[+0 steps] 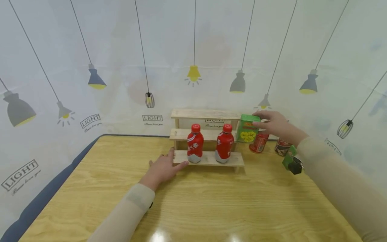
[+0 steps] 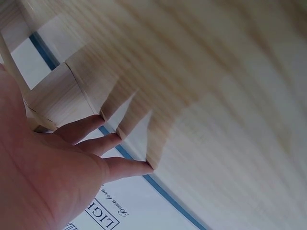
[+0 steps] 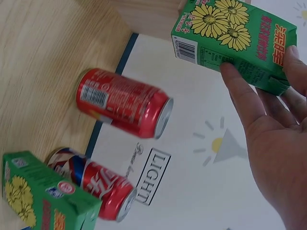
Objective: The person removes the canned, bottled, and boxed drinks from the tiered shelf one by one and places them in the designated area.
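My right hand [image 1: 276,125] grips a green drink carton [image 1: 248,129] with yellow flowers, upright at the right end of a three-tier wooden rack [image 1: 208,135]. In the right wrist view, the fingers and thumb hold the carton [image 3: 216,28] near its top end. At the rack's left end my left hand [image 1: 164,168] rests, its thumb reaching the lowest shelf's front edge. Three of its fingertips [image 2: 149,167] touch the tabletop in the left wrist view. Two red bottles [image 1: 195,144] [image 1: 224,144] with red caps stand on the lowest shelf.
Right of the rack stand a red can [image 1: 258,144] and a red, white and blue can [image 3: 91,182]. A second green carton [image 3: 45,194] is beside them, partly hidden in the head view. Behind the wooden table [image 1: 193,205] hangs a lamp-printed cloth [image 1: 169,43].
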{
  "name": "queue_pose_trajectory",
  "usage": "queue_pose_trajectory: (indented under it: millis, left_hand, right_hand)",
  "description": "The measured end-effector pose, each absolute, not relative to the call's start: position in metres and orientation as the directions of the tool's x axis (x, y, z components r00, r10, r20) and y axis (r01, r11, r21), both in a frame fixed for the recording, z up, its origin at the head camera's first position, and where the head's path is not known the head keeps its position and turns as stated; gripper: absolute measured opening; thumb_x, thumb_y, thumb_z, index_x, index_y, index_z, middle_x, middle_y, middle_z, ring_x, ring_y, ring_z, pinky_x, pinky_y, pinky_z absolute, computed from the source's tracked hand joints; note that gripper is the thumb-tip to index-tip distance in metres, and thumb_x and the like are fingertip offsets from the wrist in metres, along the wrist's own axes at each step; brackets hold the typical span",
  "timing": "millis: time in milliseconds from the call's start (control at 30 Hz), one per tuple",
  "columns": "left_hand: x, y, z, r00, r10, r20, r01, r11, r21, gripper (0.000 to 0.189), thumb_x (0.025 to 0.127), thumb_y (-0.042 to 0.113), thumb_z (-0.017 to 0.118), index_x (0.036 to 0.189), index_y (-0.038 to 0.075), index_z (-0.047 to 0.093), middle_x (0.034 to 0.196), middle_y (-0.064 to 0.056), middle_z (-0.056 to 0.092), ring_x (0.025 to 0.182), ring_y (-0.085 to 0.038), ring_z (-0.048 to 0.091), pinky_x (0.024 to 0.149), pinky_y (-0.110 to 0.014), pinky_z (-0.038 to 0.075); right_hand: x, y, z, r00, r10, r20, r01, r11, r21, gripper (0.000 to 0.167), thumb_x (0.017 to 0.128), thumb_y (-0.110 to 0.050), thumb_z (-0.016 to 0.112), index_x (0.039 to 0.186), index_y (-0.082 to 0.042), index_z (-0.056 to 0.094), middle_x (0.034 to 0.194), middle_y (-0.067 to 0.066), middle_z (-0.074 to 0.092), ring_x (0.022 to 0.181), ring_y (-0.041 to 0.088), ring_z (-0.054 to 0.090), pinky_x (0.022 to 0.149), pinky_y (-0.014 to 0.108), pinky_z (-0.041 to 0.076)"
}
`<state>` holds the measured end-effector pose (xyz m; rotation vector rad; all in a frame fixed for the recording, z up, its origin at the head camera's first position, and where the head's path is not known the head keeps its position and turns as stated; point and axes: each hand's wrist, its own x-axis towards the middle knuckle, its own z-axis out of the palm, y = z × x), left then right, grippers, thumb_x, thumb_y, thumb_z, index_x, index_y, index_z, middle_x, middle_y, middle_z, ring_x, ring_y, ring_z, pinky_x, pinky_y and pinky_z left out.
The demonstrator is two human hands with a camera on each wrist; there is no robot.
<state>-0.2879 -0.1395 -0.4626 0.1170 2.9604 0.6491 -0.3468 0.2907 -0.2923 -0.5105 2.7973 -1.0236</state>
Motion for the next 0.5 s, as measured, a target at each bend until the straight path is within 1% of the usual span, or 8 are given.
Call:
queue_pose_trajectory:
  millis: [167,267,400,500]
  left_hand:
    - [-0.288,-0.140,-0.461,-0.991,0.096,-0.088,0.051,0.907,0.418,0.126,0.085,0.100,0.034,0.172,0.012,0.015,0.167,-0.020,0.046,0.159,-0.049,0.034,0.119,-0.087,0.015]
    - [-0.287,-0.140,-0.460,-0.991,0.096,-0.094,0.048,0.908,0.415,0.125,0.085,0.099,0.035,0.172,0.012,0.014,0.167,-0.019,0.045,0.159,-0.048,0.034,0.120,-0.087,0.015]
    - [-0.287,-0.140,-0.459,-0.991,0.097,-0.097,0.048,0.906,0.420,0.123,0.087,0.097,0.037,0.172,0.012,0.014,0.167,-0.019,0.046,0.159,-0.048,0.034,0.120,-0.087,0.015]
    - [-0.287,-0.139,-0.460,-0.990,0.098,-0.098,0.048,0.906,0.421,0.123,0.087,0.097,0.038,0.172,0.012,0.014,0.166,-0.018,0.047,0.159,-0.048,0.034,0.120,-0.086,0.015]
  right_hand:
    - [-0.342,0.316,-0.296,-0.935,-0.354,0.003,-0.270,0.708,-0.652,0.072,0.110,-0.040,0.060,0.165,-0.003,0.034,0.168,0.031,0.034,0.145,0.055,0.049,0.107,0.057,0.057]
    - [-0.340,0.330,-0.301,-0.935,-0.354,-0.025,-0.256,0.721,-0.644,0.073,0.110,-0.042,0.059,0.166,-0.003,0.032,0.170,0.032,0.030,0.146,0.057,0.047,0.109,0.061,0.054]
    - [-0.336,0.347,-0.312,-0.933,-0.355,-0.052,-0.254,0.755,-0.604,0.073,0.110,-0.044,0.058,0.166,-0.005,0.032,0.168,0.033,0.032,0.143,0.059,0.049,0.111,0.067,0.050]
    - [-0.333,0.358,-0.322,-0.933,-0.355,-0.058,-0.257,0.771,-0.583,0.072,0.109,-0.045,0.060,0.165,-0.006,0.036,0.165,0.033,0.038,0.144,0.061,0.047,0.111,0.070,0.048]
